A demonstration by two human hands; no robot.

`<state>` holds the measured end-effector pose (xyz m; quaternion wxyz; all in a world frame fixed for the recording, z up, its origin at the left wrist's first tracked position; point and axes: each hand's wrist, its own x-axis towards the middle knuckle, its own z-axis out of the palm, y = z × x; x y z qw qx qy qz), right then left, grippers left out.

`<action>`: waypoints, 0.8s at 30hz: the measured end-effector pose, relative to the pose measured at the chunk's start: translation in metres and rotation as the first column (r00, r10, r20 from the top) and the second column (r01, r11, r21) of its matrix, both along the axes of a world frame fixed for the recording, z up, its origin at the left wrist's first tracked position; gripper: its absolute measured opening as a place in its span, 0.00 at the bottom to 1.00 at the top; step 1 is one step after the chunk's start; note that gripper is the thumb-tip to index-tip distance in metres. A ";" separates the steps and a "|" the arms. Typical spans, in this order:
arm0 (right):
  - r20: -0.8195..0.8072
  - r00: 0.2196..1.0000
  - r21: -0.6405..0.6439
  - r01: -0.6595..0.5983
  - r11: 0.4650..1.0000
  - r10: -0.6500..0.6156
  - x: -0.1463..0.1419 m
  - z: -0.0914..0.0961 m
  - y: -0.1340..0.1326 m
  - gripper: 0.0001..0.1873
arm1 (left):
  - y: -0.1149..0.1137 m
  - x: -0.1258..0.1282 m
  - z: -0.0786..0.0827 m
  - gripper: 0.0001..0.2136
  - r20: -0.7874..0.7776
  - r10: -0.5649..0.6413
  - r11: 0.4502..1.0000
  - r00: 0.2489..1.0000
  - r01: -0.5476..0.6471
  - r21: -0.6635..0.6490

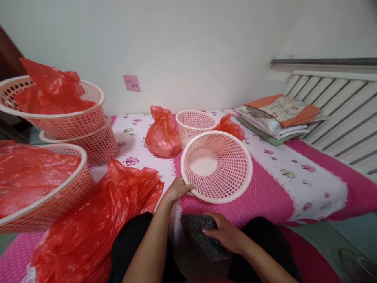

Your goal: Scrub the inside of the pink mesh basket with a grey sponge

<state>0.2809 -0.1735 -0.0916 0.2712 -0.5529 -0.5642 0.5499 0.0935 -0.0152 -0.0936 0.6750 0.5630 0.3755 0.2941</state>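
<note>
My left hand (178, 189) is closed on the rim of a pale pink mesh plastic basket (232, 165), which tilts so that its open mouth faces me. In my right hand (225, 232) is a dark grey, fuzzy folded cloth (200, 232), gripped between thumb and fingers just below the basket. A smaller pink basket (191, 121) stands behind the tilted one. To its left sits a bulging red plastic bag (165, 135), and another red bag (231, 125) is partly hidden behind the tilted basket.
At left, a large pink basket (66, 188) and stacked baskets (97, 100) hold red plastic bags. A red plastic sheet or bag (97, 220) spreads beside my left leg. Folded textiles (282, 114) lie at the back right by a white slatted rail (338, 114). A pink note (131, 83) is on the wall.
</note>
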 end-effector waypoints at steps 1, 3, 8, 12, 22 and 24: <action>-0.012 1.000 0.008 0.012 1.000 -0.012 0.000 0.003 0.000 0.20 | 0.000 0.001 -0.003 0.27 -0.001 -0.014 1.000 1.000 0.014 -0.009; -0.053 0.997 0.019 0.057 0.998 -0.056 0.001 0.008 0.000 0.19 | -0.001 0.003 -0.006 0.27 0.003 -0.046 0.997 0.999 0.047 -0.054; -0.275 0.956 -0.031 0.100 0.995 -0.104 0.014 0.032 0.000 0.24 | -0.006 0.002 0.004 0.18 -0.027 -0.053 0.996 0.998 0.051 -0.067; -0.380 0.891 -0.060 0.244 0.968 -0.248 0.033 0.056 0.005 0.28 | -0.009 -0.004 0.016 0.10 -0.090 -0.055 0.998 0.994 0.056 0.010; -0.194 0.821 0.329 0.570 0.753 -0.537 0.073 0.050 0.078 0.25 | -0.008 -0.010 0.018 0.21 -0.063 -0.083 0.996 0.995 0.081 -0.033; 0.058 0.834 0.516 0.446 0.731 -0.549 0.073 0.044 0.103 0.22 | -0.008 -0.009 0.018 0.21 -0.065 -0.083 0.996 0.994 0.081 -0.028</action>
